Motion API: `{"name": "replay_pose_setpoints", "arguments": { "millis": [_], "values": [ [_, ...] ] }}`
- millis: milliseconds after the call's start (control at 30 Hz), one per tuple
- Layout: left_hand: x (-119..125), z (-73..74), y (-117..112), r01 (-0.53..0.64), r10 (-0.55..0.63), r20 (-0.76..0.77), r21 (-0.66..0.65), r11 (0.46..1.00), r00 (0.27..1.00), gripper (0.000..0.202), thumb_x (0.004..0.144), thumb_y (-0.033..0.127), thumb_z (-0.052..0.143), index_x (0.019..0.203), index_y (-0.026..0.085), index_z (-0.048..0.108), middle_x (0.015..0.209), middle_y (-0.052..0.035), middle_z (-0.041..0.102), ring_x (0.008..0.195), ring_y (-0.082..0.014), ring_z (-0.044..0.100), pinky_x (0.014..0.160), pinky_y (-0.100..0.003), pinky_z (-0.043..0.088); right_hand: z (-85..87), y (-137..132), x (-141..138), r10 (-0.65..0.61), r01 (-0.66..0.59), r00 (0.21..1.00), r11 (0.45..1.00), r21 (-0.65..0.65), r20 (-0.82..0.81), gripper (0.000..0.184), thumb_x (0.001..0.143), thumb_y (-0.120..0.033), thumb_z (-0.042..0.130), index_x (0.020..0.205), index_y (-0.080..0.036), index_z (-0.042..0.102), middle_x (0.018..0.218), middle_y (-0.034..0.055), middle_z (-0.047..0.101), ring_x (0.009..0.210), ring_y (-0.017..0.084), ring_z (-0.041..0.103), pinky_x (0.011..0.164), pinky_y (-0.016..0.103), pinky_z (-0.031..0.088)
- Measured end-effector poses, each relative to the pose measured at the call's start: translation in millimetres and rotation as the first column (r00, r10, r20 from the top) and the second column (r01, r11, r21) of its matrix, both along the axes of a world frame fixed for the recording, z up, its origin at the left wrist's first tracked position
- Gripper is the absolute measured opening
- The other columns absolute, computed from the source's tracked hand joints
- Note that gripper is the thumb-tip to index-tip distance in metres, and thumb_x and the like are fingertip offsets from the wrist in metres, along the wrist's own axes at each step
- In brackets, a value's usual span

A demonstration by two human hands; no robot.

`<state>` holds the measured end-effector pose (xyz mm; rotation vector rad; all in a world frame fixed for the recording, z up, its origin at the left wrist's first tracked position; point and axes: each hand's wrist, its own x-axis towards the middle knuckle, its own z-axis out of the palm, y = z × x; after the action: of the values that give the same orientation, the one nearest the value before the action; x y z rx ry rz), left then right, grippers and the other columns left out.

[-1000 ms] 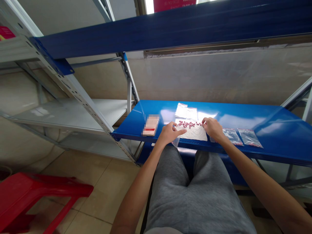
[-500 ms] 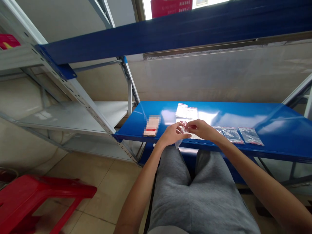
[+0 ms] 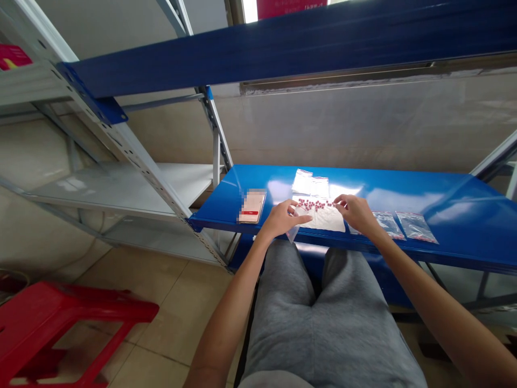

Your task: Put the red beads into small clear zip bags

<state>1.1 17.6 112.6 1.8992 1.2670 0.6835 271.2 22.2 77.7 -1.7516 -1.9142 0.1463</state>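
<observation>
Left hand (image 3: 283, 218): thumb and fingers are grasping a clear bag (image 3: 293, 234), which is hanging below the hand past the front edge of the blue shelf (image 3: 444, 199). The thumb is pointing right, over the left part of a white cloth (image 3: 327, 221).

Right hand (image 3: 353, 212): thumb and fingertips are coming together at the right end of the beads (image 3: 313, 205). Whether they are gripping a bead cannot be told; the fingers are hiding the spot.

Beads: small, dark red, lying scattered in a loose band along the far part of the cloth, between the two hands. The cloth is lying flat near the shelf's front edge, its near half showing plain white.

Surroundings: two white packets (image 3: 320, 187) are lying side by side just behind the cloth. To the right, clear bags (image 3: 416, 226) are lying in a row, red showing along their edges; the right hand and wrist are partly covering the nearest. A phone (image 3: 252, 206) is lying left of the left hand, its pale screen showing a red bar, one side pixelated. On the floor at far left, a red stool (image 3: 72, 318) is standing.
</observation>
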Motion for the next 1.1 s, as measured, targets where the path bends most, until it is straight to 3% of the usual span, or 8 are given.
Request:
{"name": "replay_pose_setpoints", "arguments": {
  "millis": [267, 533, 733, 900, 1000, 1100],
  "values": [
    [0, -2.0, 2, -0.006, 0.007, -0.012, 0.014, 1.000, 1.000, 0.075, 0.072, 0.066, 0.078, 0.124, 0.014, 0.064, 0.102, -0.0098, 0.072, 0.087, -0.0213, 0.069, 0.068, -0.026, 0.056, -23.3, 13, 3, -0.048, 0.053, 0.994, 0.997, -0.051, 0.093, 0.016, 0.093, -0.024, 0.061, 0.102, -0.016, 0.071, 0.093, 0.0099, 0.073, 0.086, 0.024, 0.066, 0.071, 0.031, 0.043],
    [-1, -2.2, 1, 0.003, -0.003, 0.001, 0.006, 1.000, 1.000, 0.074, 0.072, 0.066, 0.078, 0.123, 0.014, 0.065, 0.101, -0.0094, 0.072, 0.086, -0.0210, 0.069, 0.067, -0.026, 0.056, -23.3, 18, -2, -0.142, 0.149, 0.984, 0.987, -0.061, 0.104, 0.018, 0.096, -0.025, 0.057, 0.109, -0.015, 0.065, 0.098, 0.0116, 0.072, 0.087, 0.024, 0.064, 0.067, 0.031, 0.041],
    [-2, 0.2, 1, 0.009, -0.009, -0.001, -0.008, 1.000, 1.000, 0.073, 0.072, 0.067, 0.077, 0.122, 0.015, 0.065, 0.106, -0.0103, 0.072, 0.087, -0.0211, 0.069, 0.067, -0.025, 0.055, -23.7, 20, -3, -0.149, 0.166, 0.971, 0.983, -0.075, 0.189, 0.017, 0.097, -0.024, 0.054, 0.103, -0.016, 0.067, 0.104, 0.0137, 0.072, 0.095, 0.026, 0.064, 0.069, 0.031, 0.040],
    [-4, 1.1, 0, 0.005, -0.005, 0.008, -0.016, 1.000, 1.000, 0.074, 0.072, 0.067, 0.077, 0.124, 0.015, 0.065, 0.107, -0.0107, 0.071, 0.087, -0.0209, 0.069, 0.064, -0.024, 0.054, -22.1, 19, -2, -0.146, 0.155, 0.975, 0.987, -0.042, 0.167, 0.020, 0.096, -0.021, 0.051, 0.101, -0.014, 0.069, 0.102, 0.0161, 0.071, 0.092, 0.026, 0.064, 0.070, 0.032, 0.042],
    [-3, 2.2, -2, 0.022, -0.020, 0.032, -0.057, 0.998, 0.999, 0.077, 0.072, 0.066, 0.078, 0.128, 0.015, 0.063, 0.110, -0.0117, 0.071, 0.086, -0.0214, 0.069, 0.056, -0.023, 0.052, -9.6, 16, -5, -0.086, 0.087, 0.996, 0.995, -0.045, 0.036, 0.018, 0.093, -0.024, 0.055, 0.095, -0.015, 0.070, 0.092, 0.0138, 0.072, 0.082, 0.024, 0.063, 0.068, 0.032, 0.043],
    [0, 5.6, -5, 0.031, -0.029, 0.029, -0.086, 0.996, 0.999, 0.079, 0.071, 0.062, 0.081, 0.132, 0.016, 0.060, 0.110, -0.0119, 0.071, 0.090, -0.0233, 0.069, 0.052, -0.022, 0.050, 13.2, 8, -16, 0.125, -0.144, 0.969, 0.987, -0.072, -0.215, 0.023, 0.090, -0.037, 0.060, 0.090, -0.017, 0.070, 0.080, 0.0075, 0.070, 0.073, 0.020, 0.060, 0.065, 0.031, 0.042]
  ]
}}
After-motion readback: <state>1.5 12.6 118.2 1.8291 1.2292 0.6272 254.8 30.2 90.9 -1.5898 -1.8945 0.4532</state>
